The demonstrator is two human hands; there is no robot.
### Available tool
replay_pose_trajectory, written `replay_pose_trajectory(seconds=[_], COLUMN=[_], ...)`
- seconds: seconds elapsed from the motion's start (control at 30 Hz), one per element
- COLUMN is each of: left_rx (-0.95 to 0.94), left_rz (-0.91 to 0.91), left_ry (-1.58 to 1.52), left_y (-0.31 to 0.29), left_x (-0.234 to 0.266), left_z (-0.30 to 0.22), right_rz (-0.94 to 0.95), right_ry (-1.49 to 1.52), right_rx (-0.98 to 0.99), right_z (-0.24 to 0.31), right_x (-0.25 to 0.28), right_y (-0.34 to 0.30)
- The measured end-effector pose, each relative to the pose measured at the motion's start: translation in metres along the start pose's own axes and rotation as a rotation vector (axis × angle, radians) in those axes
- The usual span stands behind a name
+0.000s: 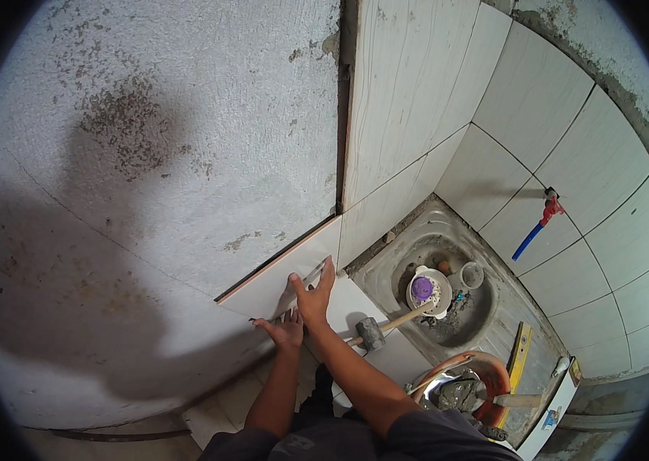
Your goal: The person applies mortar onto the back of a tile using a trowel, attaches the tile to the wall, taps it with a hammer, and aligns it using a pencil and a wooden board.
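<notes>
A white wall tile (278,270) with a reddish-brown upper edge stands against the rough plastered wall, just left of the tiled section. My right hand (314,296) lies against the tile's right part, its fingers stretched out and thumb apart. Beside it and lower, my left hand (284,330) is spread near the tile's lower edge, thumb pointing left. Neither hand grips anything; exact contact of the left fingers is hard to make out. Right of my forearm lies a mallet (370,334) with a grey head and wooden handle, the handle reaching over the sink's edge.
A dirty metal sink (486,326) holds a white bowl (441,296) with a purple item and a clear cup (471,274). Nearer me are an orange-rimmed bucket (503,373) of mortar and a yellow spirit level (520,357). A red tap (552,206) with blue hose juts from the wall.
</notes>
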State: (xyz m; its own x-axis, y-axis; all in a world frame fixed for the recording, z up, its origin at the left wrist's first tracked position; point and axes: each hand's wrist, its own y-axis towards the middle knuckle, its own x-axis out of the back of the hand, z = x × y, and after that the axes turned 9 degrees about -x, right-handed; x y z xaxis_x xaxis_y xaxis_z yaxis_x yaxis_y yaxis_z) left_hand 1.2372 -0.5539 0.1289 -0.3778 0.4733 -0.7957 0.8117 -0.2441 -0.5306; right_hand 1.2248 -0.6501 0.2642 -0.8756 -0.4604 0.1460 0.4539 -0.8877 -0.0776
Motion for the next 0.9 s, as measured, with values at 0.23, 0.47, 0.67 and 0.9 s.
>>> replay_pose_trajectory(seconds=[0.23,0.47,0.67,0.9], left_rx=[-0.028,-0.032,-0.013,0.009], left_rz=[-0.064,-0.034,-0.025,-0.004], left_ry=[0.028,0.038,0.085,0.034], left_y=[-0.007,-0.008,-0.006,-0.003], left_x=[-0.007,-0.008,-0.002,0.003], left_z=[0.0,-0.001,-0.001,-0.006], right_rz=[0.026,0.021,0.012,-0.011], right_ry=[0.041,0.038,-0.005,0.008], right_rx=[-0.01,0.002,0.025,0.019], right_z=[0.001,-0.002,-0.002,0.003], right_x=[0.0,-0.001,-0.001,-0.002], right_y=[0.0,0.0,-0.001,-0.002])
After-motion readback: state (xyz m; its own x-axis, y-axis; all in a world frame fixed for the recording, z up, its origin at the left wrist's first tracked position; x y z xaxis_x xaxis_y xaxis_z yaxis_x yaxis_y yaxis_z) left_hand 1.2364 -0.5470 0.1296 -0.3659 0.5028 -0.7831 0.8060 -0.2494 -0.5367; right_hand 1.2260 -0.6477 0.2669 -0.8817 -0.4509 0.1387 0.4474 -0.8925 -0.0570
